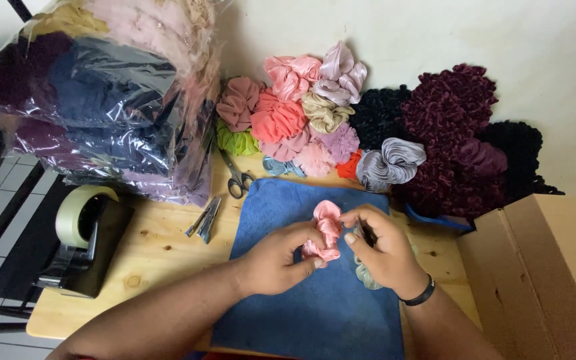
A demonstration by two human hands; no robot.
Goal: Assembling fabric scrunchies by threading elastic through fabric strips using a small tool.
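A pink satin scrunchie [327, 227] is pinched between both hands over a blue cloth [315, 313] spread on the wooden table [161, 253]. My left hand [276, 260] grips its lower part, fingers curled. My right hand [380, 245], with a black wristband, holds its right side. A pale green scrunchie [366, 275] lies partly hidden under my right hand.
A pile of coloured scrunchies [301, 113] and dark maroon and black ones [455, 133] lies at the back by the wall. Scissors [236, 175], metal clips [205, 217], a tape dispenser [85, 233], a plastic bag of fabric [101, 100] and a cardboard box [541, 273] surround the cloth.
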